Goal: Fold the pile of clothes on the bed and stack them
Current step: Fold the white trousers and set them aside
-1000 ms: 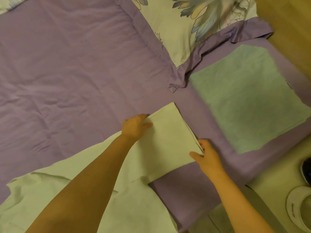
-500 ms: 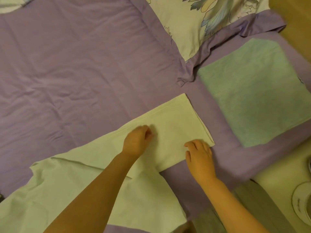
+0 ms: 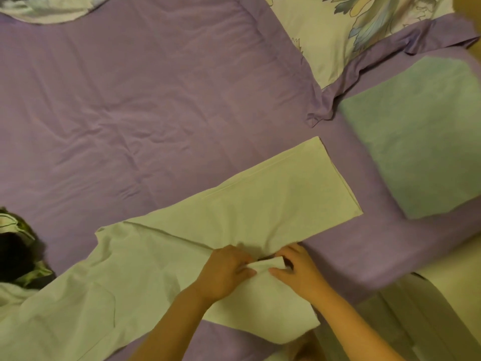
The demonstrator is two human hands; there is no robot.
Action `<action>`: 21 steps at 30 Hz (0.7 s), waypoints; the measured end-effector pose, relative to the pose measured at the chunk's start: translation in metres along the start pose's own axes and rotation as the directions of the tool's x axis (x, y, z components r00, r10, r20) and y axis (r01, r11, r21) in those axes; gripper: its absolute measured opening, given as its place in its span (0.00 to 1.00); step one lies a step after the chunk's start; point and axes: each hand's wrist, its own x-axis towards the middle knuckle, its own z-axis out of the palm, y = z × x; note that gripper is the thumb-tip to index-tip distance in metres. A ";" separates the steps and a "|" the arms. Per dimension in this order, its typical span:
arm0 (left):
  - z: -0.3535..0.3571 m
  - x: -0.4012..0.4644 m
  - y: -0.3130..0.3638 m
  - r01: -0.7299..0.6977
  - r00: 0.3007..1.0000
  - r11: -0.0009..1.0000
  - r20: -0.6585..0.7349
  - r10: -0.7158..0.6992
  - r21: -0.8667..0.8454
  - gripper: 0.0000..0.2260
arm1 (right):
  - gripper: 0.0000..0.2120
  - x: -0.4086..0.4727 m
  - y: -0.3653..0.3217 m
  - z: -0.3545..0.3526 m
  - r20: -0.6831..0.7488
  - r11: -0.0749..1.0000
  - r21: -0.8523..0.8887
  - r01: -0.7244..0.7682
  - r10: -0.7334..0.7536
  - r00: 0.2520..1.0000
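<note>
A pale yellow-green pair of trousers (image 3: 273,199) lies spread on the purple bed sheet (image 3: 135,105), one leg stretching up and right, the other running down towards me. My left hand (image 3: 223,272) and my right hand (image 3: 294,272) meet at the crotch fold, each pinching a bunched bit of the cloth between thumb and fingers. A folded pale green garment (image 3: 416,136) lies flat on the bed at the right.
A floral pillow (image 3: 346,29) with a purple border sits at the top right. A dark and floral heap of clothes (image 3: 18,251) lies at the left edge. The bed's edge and the pale floor (image 3: 447,277) are at the lower right.
Both hands left the far end of the trouser leg and came back towards me, meeting at the crotch, where they now pinch the cloth. The view shifted down and left.
</note>
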 end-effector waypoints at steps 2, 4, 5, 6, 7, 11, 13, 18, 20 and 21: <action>-0.005 0.002 0.009 0.035 0.999 0.994 0.012 -0.034 -0.102 0.11 | 0.08 -0.001 -0.002 -0.014 0.009 0.988 0.153 -0.030 0.029 1.000; -0.013 0.011 0.017 0.106 0.994 0.971 0.016 -0.105 -0.213 0.09 | 0.10 0.002 -0.010 -0.032 -0.008 0.955 0.291 -0.051 0.055 0.998; -0.019 0.017 0.020 0.129 0.992 0.965 0.018 -0.128 -0.227 0.10 | 0.13 0.008 -0.014 -0.042 -0.056 0.951 0.308 -0.036 0.055 0.997; -0.026 0.023 0.021 0.150 0.989 0.966 0.033 -0.147 -0.209 0.13 | 0.14 0.015 -0.016 -0.053 -0.116 0.950 0.311 -0.020 0.059 0.991; -0.034 0.031 0.021 0.170 0.985 0.971 0.056 -0.163 -0.166 0.18 | 0.14 0.024 -0.017 -0.065 -0.183 0.949 0.315 -0.004 0.064 0.981; -0.072 0.060 0.012 0.261 0.963 0.965 0.071 -0.262 0.013 0.26 | 0.08 0.059 -0.020 -0.121 -0.428 0.950 0.311 0.027 0.114 0.897; -0.092 0.078 0.009 0.287 0.958 0.953 -0.013 -0.287 0.093 0.23 | 0.07 0.076 -0.019 -0.148 -0.496 0.945 0.327 0.019 0.155 0.854; -0.117 0.124 0.001 0.347 0.928 0.938 -0.153 -0.340 0.020 0.11 | 0.17 0.105 -0.005 -0.180 -0.253 0.967 0.167 -0.190 0.229 0.940; -0.114 0.138 -0.002 0.355 0.929 0.935 -0.115 -0.351 0.013 0.11 | 0.24 0.106 0.012 -0.176 -0.127 0.956 0.002 -0.292 0.290 0.949; -0.111 0.144 -0.003 0.362 0.927 0.932 -0.114 -0.358 0.017 0.11 | 0.25 0.106 0.020 -0.174 -0.128 0.950 -0.052 -0.308 0.300 0.945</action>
